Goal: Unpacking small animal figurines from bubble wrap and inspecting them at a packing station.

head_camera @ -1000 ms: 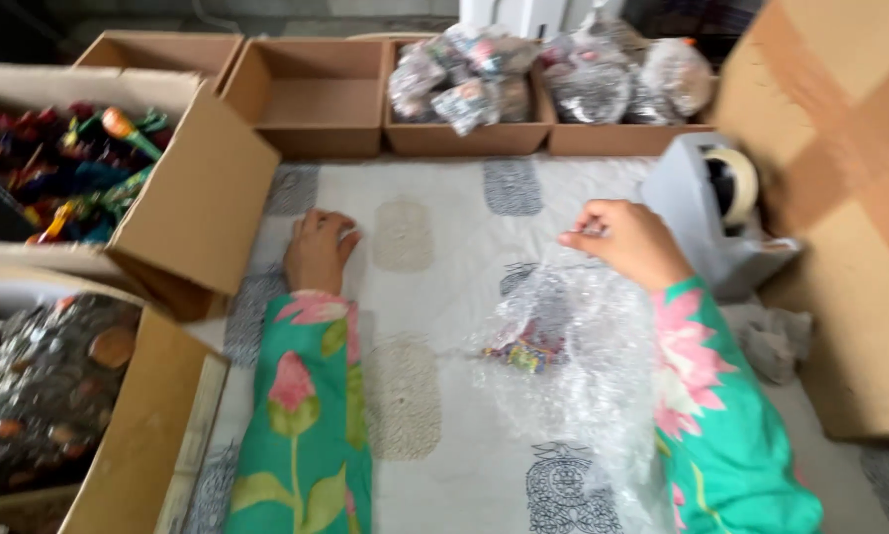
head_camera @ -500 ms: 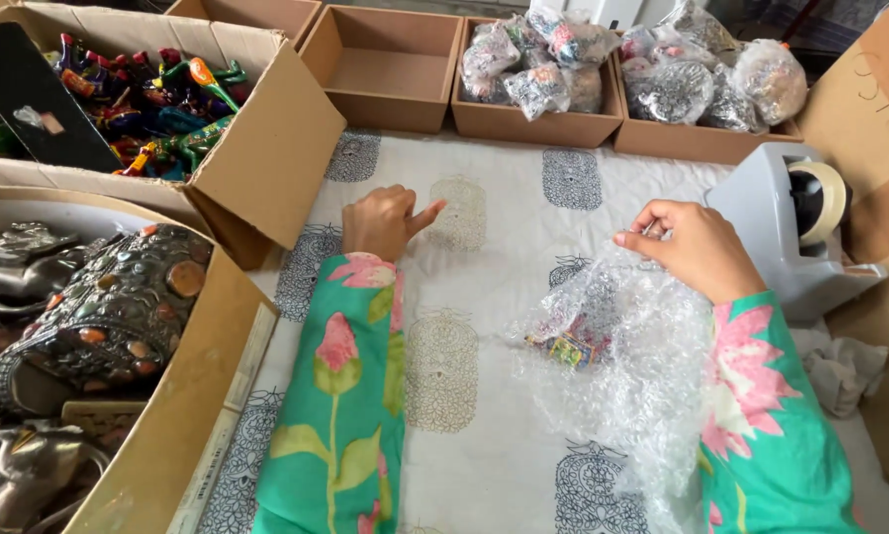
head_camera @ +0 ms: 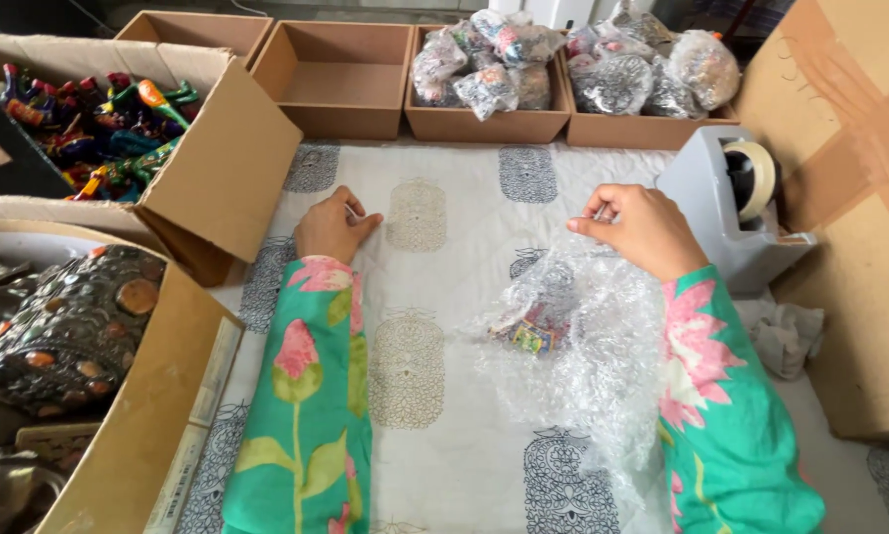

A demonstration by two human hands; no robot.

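**Hands at rest on printed cloth, wrapping sheet pinched at one edge**

Bubble wrap (head_camera: 588, 356) lay crumpled on the white block-printed cloth (head_camera: 444, 297), just below the right hand (head_camera: 642, 229), at about 4 o'clock from the centre of the cloth. A small multicoloured object (head_camera: 533, 334) sat inside the wrap, toward its 9 o'clock side; its kind could not be made out through the plastic. The right hand was nearly closed, thumb and forefinger pinched on the top edge of the sheet, with the other fingers curled in. The left hand (head_camera: 333, 225) rested palm down on the cloth at about 10 o'clock from the wrap, well apart from it. Its fingers were loosely bent and a thin light-coloured item lay against them; whether the hand gripped it could not be told. Both sleeves were green with pink flowers.

A grey tape dispenser (head_camera: 736, 213) stood at 3 o'clock, just beside the right hand. Along the 12 o'clock edge stood a row of shallow cardboard trays: one bare tray (head_camera: 340, 84), and two trays holding wrapped bundles (head_camera: 563, 59). At 10 o'clock an open carton (head_camera: 232, 168) held brightly painted figures (head_camera: 98, 119). At 8 o'clock a second carton (head_camera: 142, 425) held dark metal pieces (head_camera: 68, 316). A crumpled grey rag (head_camera: 786, 331) lay at 4 o'clock, below the dispenser.
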